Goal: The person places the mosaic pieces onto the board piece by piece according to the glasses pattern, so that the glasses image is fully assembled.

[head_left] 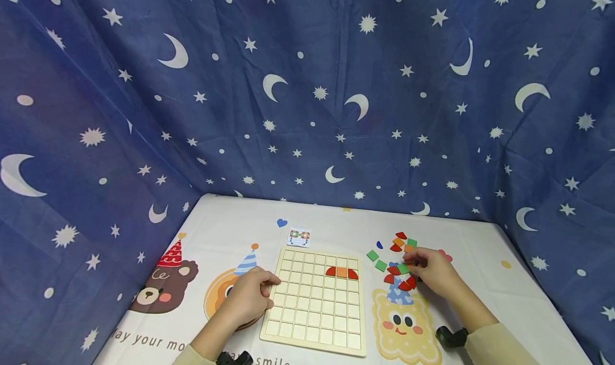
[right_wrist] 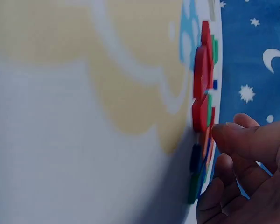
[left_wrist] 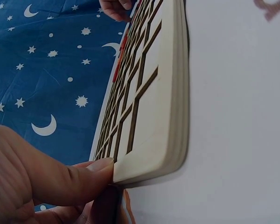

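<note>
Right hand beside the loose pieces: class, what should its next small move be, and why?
Probably to pinch one of the loose pieces: the right hand is right at them, though whether it already holds one is unclear. The left hand grips the edge of the grid board, where most squares are bare.

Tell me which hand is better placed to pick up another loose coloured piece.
Probably the right hand: it is at the scattered flat red, orange, green and blue pieces, while the left hand touches the pale wooden gridded board on its far side from them.
</note>
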Demonstrator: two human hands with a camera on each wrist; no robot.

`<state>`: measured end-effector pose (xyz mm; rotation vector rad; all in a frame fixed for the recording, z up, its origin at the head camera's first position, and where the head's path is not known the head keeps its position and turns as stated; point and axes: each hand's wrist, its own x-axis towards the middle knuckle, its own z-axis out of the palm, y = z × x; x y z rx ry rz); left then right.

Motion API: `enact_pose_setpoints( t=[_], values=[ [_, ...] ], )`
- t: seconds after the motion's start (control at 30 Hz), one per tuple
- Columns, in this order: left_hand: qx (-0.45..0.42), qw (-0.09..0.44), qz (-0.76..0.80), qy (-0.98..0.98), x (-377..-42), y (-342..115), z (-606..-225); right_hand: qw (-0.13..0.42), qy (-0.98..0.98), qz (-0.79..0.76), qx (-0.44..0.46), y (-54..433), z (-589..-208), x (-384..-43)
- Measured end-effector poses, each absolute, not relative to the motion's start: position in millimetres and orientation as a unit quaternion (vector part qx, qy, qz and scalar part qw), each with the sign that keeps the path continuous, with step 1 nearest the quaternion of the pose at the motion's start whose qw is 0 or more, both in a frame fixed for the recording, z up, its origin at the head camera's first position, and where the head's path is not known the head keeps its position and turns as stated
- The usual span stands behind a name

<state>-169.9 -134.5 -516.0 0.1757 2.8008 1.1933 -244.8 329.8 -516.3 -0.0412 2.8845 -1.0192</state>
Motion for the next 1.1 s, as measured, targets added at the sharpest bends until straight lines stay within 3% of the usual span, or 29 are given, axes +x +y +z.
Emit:
enact_pose_setpoints(
  t=[0.6, 1.1],
  values=[
    [0.057, 0.047, 0.394, 0.916, -170.5, -134.5, -516.8, 0.046, 0.960, -0.276, 0.022, 342.1, -526.5, -250.9],
    [0.069, 0.045, 0.395, 0.915, -170.3, -136.3, -517.9, 0.035, 0.953, -0.302, 0.021, 325.0, -516.2, -239.9]
  ],
)
